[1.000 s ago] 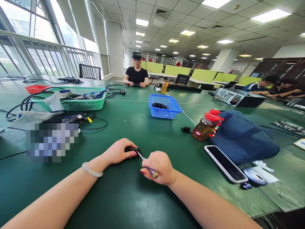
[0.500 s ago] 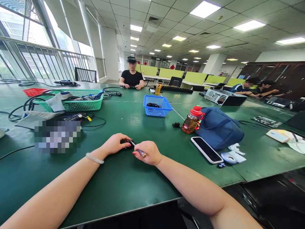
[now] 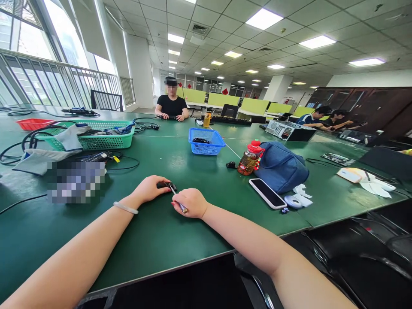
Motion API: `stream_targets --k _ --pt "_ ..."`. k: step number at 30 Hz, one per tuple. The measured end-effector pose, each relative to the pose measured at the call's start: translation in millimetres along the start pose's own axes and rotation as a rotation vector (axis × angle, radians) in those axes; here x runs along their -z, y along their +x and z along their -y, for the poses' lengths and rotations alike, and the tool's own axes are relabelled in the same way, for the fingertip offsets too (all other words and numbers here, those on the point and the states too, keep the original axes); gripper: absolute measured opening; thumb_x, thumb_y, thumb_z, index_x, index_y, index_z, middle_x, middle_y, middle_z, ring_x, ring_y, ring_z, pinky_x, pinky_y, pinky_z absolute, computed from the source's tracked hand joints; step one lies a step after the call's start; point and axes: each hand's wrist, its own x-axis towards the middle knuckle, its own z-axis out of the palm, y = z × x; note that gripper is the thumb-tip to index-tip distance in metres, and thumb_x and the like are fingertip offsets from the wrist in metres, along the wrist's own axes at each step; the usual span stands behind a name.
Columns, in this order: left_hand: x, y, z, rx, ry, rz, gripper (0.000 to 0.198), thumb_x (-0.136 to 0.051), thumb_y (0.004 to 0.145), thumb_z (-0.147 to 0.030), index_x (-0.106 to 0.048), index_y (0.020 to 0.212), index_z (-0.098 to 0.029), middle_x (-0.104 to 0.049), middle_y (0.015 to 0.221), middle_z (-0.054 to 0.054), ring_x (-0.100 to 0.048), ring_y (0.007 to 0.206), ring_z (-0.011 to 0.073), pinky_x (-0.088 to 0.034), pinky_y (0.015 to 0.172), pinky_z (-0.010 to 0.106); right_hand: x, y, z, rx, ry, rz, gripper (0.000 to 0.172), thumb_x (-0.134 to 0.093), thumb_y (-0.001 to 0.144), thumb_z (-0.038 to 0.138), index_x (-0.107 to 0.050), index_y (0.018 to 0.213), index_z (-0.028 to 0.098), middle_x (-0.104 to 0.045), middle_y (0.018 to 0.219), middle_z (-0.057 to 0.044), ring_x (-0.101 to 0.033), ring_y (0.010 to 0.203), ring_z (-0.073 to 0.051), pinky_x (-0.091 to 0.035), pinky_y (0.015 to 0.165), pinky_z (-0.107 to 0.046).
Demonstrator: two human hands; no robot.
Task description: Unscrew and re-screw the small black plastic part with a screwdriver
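Towards eleven o'clock, at the smooth green counter [image 3: 154, 253], my left grip [image 3: 150, 189] pinches a small black part [image 3: 174, 187]. Between four and five o'clock from it, my right grip [image 3: 191, 202] wraps a slim metal-shafted hand tool [image 3: 183, 209], tip at the part. One o'clock beyond: a blue perforated plastic basket [image 3: 206, 149].

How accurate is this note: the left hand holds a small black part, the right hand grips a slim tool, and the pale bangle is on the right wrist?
One slip: the head view shows the pale bangle on the left wrist, not the right. The rest stands: the left hand holds the small black part, and the right hand grips the slim tool.
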Motion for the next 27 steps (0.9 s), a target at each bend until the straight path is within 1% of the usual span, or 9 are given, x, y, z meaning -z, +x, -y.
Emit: stream_targets --k 8,11,16,21,24,27 --pt "8.8 -3.2 -0.2 -0.024 0.046 0.017 0.043 -0.057 0.075 -0.058 -0.071 0.101 -0.027 -0.071 0.102 0.003 -0.063 0.096 0.0226 -0.049 0.086 0.031 1.7 -0.3 0.9 0.029 -0.013 -0.055 0.026 -0.04 0.093 0.032 -0.055 0.08 0.016 -0.054 0.067 0.001 -0.046 0.06 -0.006 -0.023 0.06 -0.021" --pt "8.0 -2.5 0.1 -0.033 0.032 0.027 0.042 -0.058 0.074 -0.056 -0.071 0.1 -0.027 -0.071 0.101 0.003 -0.062 0.096 0.0221 -0.049 0.086 0.031 2.2 -1.8 -0.1 0.019 -0.041 -0.043 0.025 -0.04 0.094 0.033 -0.054 0.083 0.015 -0.055 0.069 0.0 -0.047 0.061 -0.006 -0.025 0.06 -0.021" --pt "5.8 -0.8 -0.7 -0.033 0.063 0.03 0.036 -0.057 0.076 -0.053 -0.071 0.097 -0.028 -0.071 0.099 0.002 -0.062 0.095 0.0223 -0.048 0.087 0.032 3.4 -4.1 -2.6 0.067 -0.078 -0.058 0.025 -0.039 0.095 0.036 -0.054 0.087 0.017 -0.055 0.071 0.0 -0.047 0.062 -0.007 -0.023 0.059 -0.02" --pt "7.8 -1.3 3.4 -0.009 0.096 0.015 0.04 -0.054 0.077 -0.058 -0.071 0.095 -0.026 -0.07 0.1 0.004 -0.061 0.096 0.0237 -0.048 0.088 0.035 3.6 -1.8 -3.5 0.063 -0.088 -0.093 0.024 -0.04 0.094 0.036 -0.054 0.09 0.017 -0.054 0.073 0.0 -0.047 0.062 -0.007 -0.024 0.058 -0.021" --pt "8.8 -1.4 8.1 0.007 0.096 -0.007 0.044 -0.055 0.074 -0.062 -0.071 0.094 -0.026 -0.07 0.1 0.004 -0.061 0.096 0.024 -0.048 0.088 0.034 3.0 -0.6 -3.5 0.053 -0.101 -0.061 0.023 -0.04 0.094 0.036 -0.054 0.091 0.017 -0.054 0.073 0.0 -0.047 0.063 -0.006 -0.025 0.058 -0.021" --pt "8.3 -0.3 12.5 0.016 0.065 -0.02 0.045 -0.056 0.073 -0.063 -0.072 0.093 -0.026 -0.071 0.101 0.004 -0.061 0.096 0.0234 -0.049 0.087 0.033 2.6 -0.2 -3.4 0.083 -0.127 -0.008 0.022 -0.04 0.093 0.035 -0.053 0.092 0.016 -0.053 0.072 0.0 -0.048 0.062 -0.006 -0.026 0.057 -0.02"
